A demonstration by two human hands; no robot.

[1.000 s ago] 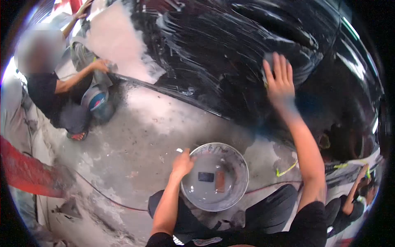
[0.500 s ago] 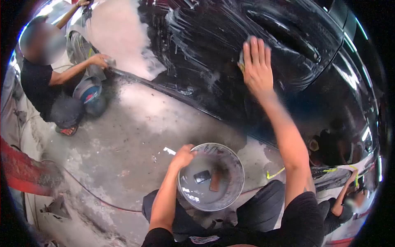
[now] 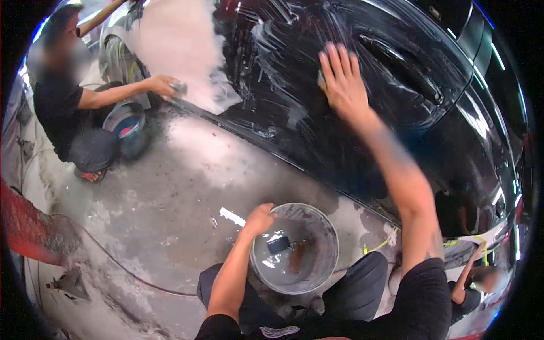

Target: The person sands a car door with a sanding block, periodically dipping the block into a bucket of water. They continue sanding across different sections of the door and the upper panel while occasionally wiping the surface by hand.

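Note:
My left hand [image 3: 260, 220] grips the rim of a round grey bucket [image 3: 334, 255] standing between my knees. In its cloudy water lie a dark rectangular block [image 3: 278, 244] and a reddish-brown piece [image 3: 296, 259]. My right hand [image 3: 344, 88] presses flat on the wet black car door [image 3: 391, 147], left of the door handle [image 3: 399, 65]. Under its palm and fingers is a sanding pad [image 3: 321, 81], of which only a thin greyish edge shows. Whitish smears streak the door around the hand.
At the left a person [image 3: 56, 113] crouches, holding a small grey block [image 3: 180, 87] near the pale panel [image 3: 175, 51]; a second bucket [image 3: 123, 122] stands beside them. Another person [image 3: 467, 294] is at far right. A hose [image 3: 130, 272] crosses the wet floor.
My right hand has slid a little to the left across the door with the pad. The left hand stays on the bucket rim. The other person's hand at left has shifted right.

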